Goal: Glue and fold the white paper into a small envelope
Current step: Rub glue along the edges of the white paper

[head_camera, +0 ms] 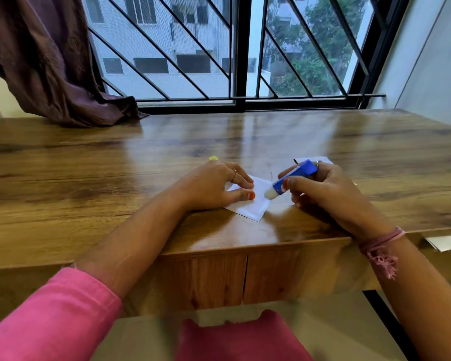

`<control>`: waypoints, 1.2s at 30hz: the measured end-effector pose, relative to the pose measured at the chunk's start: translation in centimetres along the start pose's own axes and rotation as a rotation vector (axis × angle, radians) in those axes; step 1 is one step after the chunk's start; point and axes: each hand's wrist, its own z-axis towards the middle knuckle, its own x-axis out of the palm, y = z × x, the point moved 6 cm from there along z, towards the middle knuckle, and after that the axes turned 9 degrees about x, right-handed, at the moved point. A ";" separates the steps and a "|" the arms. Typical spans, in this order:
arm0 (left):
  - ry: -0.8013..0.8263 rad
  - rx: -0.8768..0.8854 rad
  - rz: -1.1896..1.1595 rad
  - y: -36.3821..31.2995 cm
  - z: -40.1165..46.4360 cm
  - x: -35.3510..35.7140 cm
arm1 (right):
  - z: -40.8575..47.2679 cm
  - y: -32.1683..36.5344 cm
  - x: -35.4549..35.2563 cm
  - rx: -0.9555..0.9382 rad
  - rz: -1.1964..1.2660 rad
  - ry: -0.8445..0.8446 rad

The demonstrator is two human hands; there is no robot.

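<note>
White paper (255, 204): lying flat near the table (89, 178) edge, left hand (214, 186) pinning it, fingers spread.
Glue stick (292, 179): right hand (323, 188) gripping it; long axis slanting down-left, tip reaching the paper's right edge.

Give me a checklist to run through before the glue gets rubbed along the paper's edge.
1. Paper held down: ok, left hand presses the white paper flat on the table.
2. Glue stick gripped: ok, right hand holds the blue glue stick.
3. Cap off, glue showing: ok, white tip is bare.
4. Tip on paper: cannot tell, it sits at the right edge.
5. Cap within reach: ok, if the small yellow thing past the left hand is the cap.
</note>
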 end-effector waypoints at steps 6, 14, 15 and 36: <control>0.012 0.002 0.008 0.0 0.0 0.1 | 0.5 0.0 0.6 0.027 -0.085 -0.057; 0.044 -0.009 0.014 -0.3 -0.1 -0.1 | -0.5 1.6 2.3 -0.207 -0.445 -0.055; 0.045 -0.011 0.009 -0.3 -0.1 -0.1 | -0.6 1.7 2.3 -0.217 -0.446 -0.045; 0.069 -0.006 0.024 0.0 0.1 0.2 | -1.7 2.6 3.4 -0.329 -0.522 0.038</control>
